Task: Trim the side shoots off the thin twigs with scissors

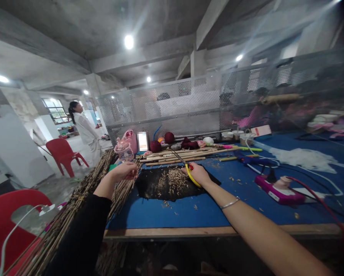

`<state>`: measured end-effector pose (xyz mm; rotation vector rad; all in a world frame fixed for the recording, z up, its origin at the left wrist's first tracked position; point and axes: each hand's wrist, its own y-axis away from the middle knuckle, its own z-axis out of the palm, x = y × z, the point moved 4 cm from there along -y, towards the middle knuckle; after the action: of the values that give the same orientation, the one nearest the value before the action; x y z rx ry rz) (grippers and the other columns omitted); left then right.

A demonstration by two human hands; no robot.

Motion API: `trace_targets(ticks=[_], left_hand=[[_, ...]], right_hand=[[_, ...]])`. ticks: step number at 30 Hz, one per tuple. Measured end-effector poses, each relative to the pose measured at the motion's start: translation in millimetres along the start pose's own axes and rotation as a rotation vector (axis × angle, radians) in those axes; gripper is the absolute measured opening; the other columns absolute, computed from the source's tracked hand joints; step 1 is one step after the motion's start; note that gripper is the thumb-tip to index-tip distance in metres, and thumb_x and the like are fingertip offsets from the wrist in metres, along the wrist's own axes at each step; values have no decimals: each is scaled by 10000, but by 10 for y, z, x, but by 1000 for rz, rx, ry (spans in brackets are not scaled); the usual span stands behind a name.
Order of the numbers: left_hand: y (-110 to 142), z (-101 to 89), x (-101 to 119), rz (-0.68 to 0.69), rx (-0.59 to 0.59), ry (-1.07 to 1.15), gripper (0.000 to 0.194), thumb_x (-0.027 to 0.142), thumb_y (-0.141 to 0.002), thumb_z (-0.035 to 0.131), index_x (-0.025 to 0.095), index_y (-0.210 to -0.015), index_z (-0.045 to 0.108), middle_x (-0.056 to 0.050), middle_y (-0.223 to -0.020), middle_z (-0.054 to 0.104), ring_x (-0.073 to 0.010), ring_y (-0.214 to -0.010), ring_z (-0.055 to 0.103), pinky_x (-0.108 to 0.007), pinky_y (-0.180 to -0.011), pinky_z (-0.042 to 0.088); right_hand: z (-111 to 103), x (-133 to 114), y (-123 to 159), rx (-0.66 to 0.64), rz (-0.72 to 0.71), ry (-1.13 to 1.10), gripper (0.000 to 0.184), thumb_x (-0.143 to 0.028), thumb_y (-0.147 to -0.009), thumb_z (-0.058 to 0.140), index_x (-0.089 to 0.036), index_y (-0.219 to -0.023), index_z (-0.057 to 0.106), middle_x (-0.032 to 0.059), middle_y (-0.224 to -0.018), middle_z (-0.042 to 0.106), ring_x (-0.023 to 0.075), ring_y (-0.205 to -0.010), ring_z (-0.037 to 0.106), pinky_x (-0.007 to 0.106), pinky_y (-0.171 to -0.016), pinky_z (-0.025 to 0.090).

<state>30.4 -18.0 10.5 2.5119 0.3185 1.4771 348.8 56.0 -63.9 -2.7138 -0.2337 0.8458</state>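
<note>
My right hand (199, 175) is closed around a pair of scissors (192, 176) with yellow and red handles. Their blades point up and to the left, over thin sticks. Below the blades, a heap of small tan plant pieces (179, 181) lies on a black cloth (149, 188). My left hand (124, 171) is held at the cloth's left side, fingers curled together over the tips of a bundle of dried stalks (122, 195). What those fingers pinch, if anything, is too small to make out.
Light sticks (174, 156), dark red yarn balls (155, 146), a phone (143, 142) and a pink-lidded jar (124, 149) line the back of the blue table (189, 214). A purple power strip (278, 191) with cables lies right. Red chairs (63, 151) and a person (86, 128) are left.
</note>
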Motion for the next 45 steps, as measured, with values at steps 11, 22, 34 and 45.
trace_targets(ticks=[11, 22, 34, 45], left_hand=[[-370, 1198, 576, 452, -179, 727, 286, 310, -648, 654, 156, -841, 511, 27, -627, 565, -65, -509, 574, -138, -437, 401], [-418, 1448, 295, 381, -112, 830, 391, 372, -570, 716, 119, -850, 614, -9, -641, 617, -80, -523, 567, -165, -462, 402], [-341, 1579, 286, 373, -150, 811, 379, 374, -553, 728, 103, -798, 626, -37, -659, 646, -91, -516, 566, -202, -492, 460], [-226, 1540, 359, 459, -34, 775, 300, 370, -604, 688, 108, -740, 638, -18, -622, 631, -72, -461, 523, -186, -451, 426]], right_hand=[[-19, -17, 19, 50, -21, -54, 335, -539, -710, 502, -205, -709, 513, 29, -664, 599, 157, -605, 540, 218, -529, 311], [-28, -345, 174, -192, -182, -212, 378, -498, -713, 545, -196, -926, 466, 27, -795, 593, 151, -678, 534, 223, -583, 355], [-76, -459, 268, -124, -270, -195, 420, -478, -683, 598, -186, -950, 457, 70, -909, 588, 184, -799, 558, 251, -656, 374], [68, -429, 264, -101, -210, -121, 357, -537, -716, 528, -196, -763, 436, 15, -661, 570, 138, -571, 510, 204, -495, 287]])
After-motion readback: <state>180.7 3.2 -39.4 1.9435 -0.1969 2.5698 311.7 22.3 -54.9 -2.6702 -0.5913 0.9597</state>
